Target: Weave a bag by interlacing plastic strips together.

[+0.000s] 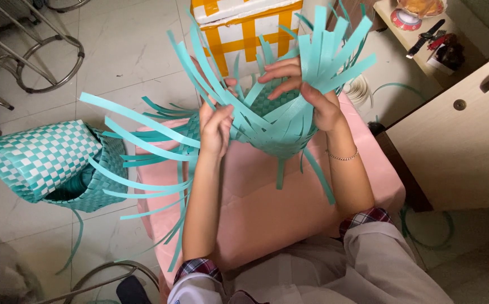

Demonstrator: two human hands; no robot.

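Gripping half-woven teal basket (272, 121) w/ left hand (216, 129) & right hand (312, 95).

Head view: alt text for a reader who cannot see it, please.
Two bare hands, left hand and right hand, hold a half-woven teal basket with loose strips over a pink table. A finished teal-and-white basket lies on the tiled floor at left.

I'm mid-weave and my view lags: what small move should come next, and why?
Probably tuck one loose teal strip into the half-woven basket. Both hands, left and right, grip its rim, and many strip ends stick out unwoven there.
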